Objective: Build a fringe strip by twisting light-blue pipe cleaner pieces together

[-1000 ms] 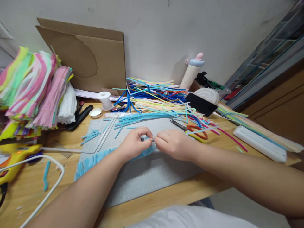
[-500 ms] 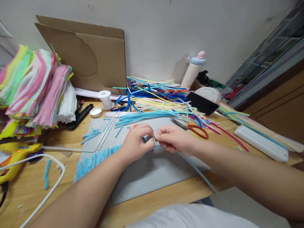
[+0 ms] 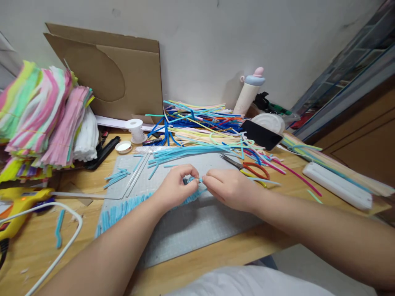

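Observation:
Over the grey cutting mat (image 3: 173,242), my left hand (image 3: 177,187) pinches a small dark blue-grey piece (image 3: 189,179) between thumb and fingers. My right hand (image 3: 226,189) is closed close beside it, its fingertips on a light blue pipe cleaner (image 3: 262,180) whose free end shows beyond the wrist, to the right. How the two pieces meet is too small to tell. A row of short light blue pieces (image 3: 120,211) runs under my left forearm. Orange-handled scissors (image 3: 257,170) lie just behind my right hand.
Long blue pipe cleaners (image 3: 185,154) and a multicoloured pile (image 3: 203,119) lie behind the hands. A phone (image 3: 261,135), a bottle (image 3: 248,94) and a white power strip (image 3: 336,186) are at right. At left are a yellow glue gun (image 3: 21,205) and its looping cable.
The light blue pipe cleaner's long end has swung from below my right forearm to behind it. My right hand has turned, its back now more upward. My left hand has barely moved.

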`<state>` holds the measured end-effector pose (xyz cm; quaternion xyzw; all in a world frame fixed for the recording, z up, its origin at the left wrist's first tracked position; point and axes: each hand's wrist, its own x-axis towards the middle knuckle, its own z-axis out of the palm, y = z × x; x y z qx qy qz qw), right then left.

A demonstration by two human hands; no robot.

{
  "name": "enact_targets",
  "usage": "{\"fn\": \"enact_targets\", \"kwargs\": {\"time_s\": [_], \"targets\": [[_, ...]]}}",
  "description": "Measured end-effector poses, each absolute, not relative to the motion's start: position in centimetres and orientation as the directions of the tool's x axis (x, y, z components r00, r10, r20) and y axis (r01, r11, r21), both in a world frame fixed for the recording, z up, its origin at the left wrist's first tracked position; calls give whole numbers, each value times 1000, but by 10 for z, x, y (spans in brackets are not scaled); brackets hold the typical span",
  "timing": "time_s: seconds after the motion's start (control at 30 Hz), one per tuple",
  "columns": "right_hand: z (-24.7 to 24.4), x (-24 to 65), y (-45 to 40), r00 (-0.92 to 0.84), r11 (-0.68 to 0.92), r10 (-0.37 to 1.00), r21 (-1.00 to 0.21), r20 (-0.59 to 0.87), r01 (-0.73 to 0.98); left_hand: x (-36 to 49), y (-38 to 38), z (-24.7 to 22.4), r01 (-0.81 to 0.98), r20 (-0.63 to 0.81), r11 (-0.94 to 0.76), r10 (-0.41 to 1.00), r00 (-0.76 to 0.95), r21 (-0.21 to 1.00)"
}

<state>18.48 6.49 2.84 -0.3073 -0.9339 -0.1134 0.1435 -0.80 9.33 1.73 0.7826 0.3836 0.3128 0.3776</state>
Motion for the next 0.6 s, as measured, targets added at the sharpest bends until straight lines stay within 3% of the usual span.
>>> {"fn": "enact_targets", "kwargs": {"time_s": [0.43,0.6], "targets": [[22,187,67,-812,821,478,158,334,549,-8,92,17,435,81,-377,824,560,818],[22,186,66,-805,812,488,163,337,560,-8,92,18,470,192,-513,795,575,719]]}}
